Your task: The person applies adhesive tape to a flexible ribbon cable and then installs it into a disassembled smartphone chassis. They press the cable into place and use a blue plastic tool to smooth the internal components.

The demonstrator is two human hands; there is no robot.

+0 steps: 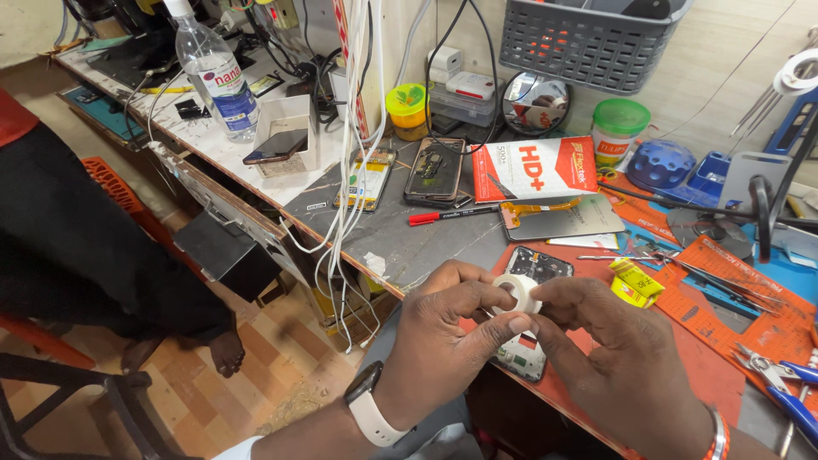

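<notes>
the left hand and the right hand meet over the near edge of the workbench. both are closed on a small white roll of tape. the left thumb and forefinger are curled around the roll's left side; the remaining left fingers are folded in. the right hand's fingertips pinch the roll's right side, with that hand loosely bent. the roll is held just above an opened phone, which lies with its inner parts showing on an orange work mat. whether a strip of tape is being pulled free cannot be told.

the left wrist carries a watch with a white strap. the right wrist carries an orange and silver bangle.

near the right hand, on the mat, sits a small yellow box. beyond it lie tweezers and other thin metal tools. blue-handled pliers lie at the right edge.

behind the opened phone lies a loose phone screen with an orange flex cable, and a red and white flat box behind that. a red marker pen lies to the left of the screen. two more phones lie further back, one of them without its back cover. white cables hang over the bench edge. a clear plastic bottle stands at the far left, and a grey basket hangs on the wall.

another person in dark clothing sits at the left, with a bare foot on the floor.
</notes>
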